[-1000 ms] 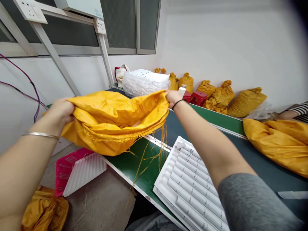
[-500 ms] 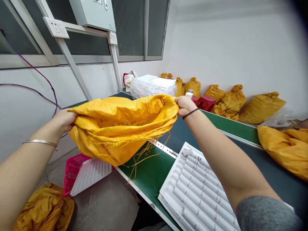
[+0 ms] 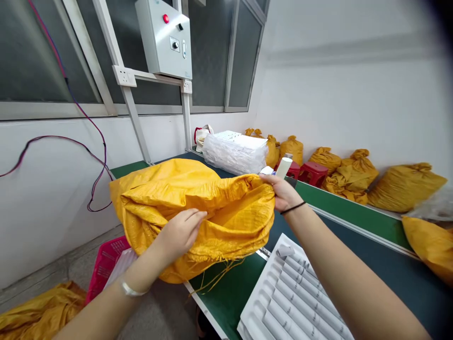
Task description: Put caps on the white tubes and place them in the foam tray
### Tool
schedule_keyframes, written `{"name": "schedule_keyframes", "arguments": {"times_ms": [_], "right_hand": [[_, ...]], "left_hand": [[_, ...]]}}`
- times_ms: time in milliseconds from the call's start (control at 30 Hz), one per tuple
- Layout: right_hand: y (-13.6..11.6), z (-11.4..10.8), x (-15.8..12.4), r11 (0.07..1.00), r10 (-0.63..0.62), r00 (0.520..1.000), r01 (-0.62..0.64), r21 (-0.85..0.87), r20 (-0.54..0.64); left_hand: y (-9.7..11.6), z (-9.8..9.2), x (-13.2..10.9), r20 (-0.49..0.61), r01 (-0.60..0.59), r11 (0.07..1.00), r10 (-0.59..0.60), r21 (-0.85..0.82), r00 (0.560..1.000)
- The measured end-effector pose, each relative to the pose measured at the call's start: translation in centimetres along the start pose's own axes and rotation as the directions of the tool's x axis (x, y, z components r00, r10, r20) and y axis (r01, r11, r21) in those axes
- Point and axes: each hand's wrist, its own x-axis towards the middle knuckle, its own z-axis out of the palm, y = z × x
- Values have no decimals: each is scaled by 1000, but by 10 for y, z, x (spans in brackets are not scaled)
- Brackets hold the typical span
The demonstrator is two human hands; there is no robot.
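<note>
A large yellow woven sack (image 3: 148, 189) spreads over the edge of the green-and-dark table, its mouth facing me and loose threads hanging from its frayed rim. My right hand (image 3: 281, 191) pinches the rim at the right end of the mouth. Over the front of the sack, my left hand (image 3: 182, 231) points toward the opening, fingers fairly straight and close together. Its thumb is hidden, and no cloth shows gripped in it. Beneath my right forearm lies a white tray (image 3: 247, 302) with rows of white tubes, one loose short piece (image 3: 285, 251) at its far end.
A plastic-wrapped white stack (image 3: 233, 156) and an upright white tube (image 3: 284, 167) stand beyond the sack. Several filled yellow sacks (image 3: 406, 186) and red stools (image 3: 313, 174) line the wall. On the floor are a pink basket (image 3: 102, 264) and another yellow sack (image 3: 42, 311).
My left hand has let go of the sack's left end and moved right to the middle of its mouth. The sack has sagged, while my right hand keeps its hold. The view has tilted up.
</note>
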Motion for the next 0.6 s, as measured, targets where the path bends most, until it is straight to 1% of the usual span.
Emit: {"name": "schedule_keyframes", "arguments": {"times_ms": [67,167,200,267,333,367,400,433,467,500,533,567,600], "right_hand": [[4,4,-8,997,72,993,-74,23,89],[11,7,-22,993,120,977,-118,-22,174],[14,6,-26,991,132,971,-126,-46,199],[23,-3,-32,985,147,961,-121,-123,234],[34,-20,-35,965,158,954,-95,-245,253],[41,-30,-35,938,160,962,-79,-336,221],[47,-39,-36,897,147,978,-69,-438,146],[53,-48,-36,843,111,993,-72,-532,42],[58,-53,-36,788,55,996,-87,-610,-72],[63,-55,-37,742,-12,984,-110,-661,-177],[67,-51,-38,705,-91,964,-116,-700,-251],[72,-43,-37,666,-179,944,-92,-740,-278],[77,-31,-36,612,-267,929,-42,-790,-256]], "left_hand": [[4,21,25,20,11,999,-12,51,1000],[5,51,59,23,-72,988,69,138,997],[3,59,69,21,-79,989,77,122,997],[-7,70,89,35,-49,999,49,2,998],[-23,73,110,82,1,989,11,-150,997],[-33,72,121,112,21,978,2,-207,994],[-42,71,131,141,39,969,-4,-245,990],[-50,69,139,162,59,961,-15,-272,987],[-55,68,147,177,91,949,-38,-303,983],[-58,68,154,187,133,934,-72,-332,980],[-57,69,159,197,179,916,-114,-358,974],[-53,70,163,213,228,896,-154,-382,965],[-47,72,167,239,273,873,-187,-405,953]]}}
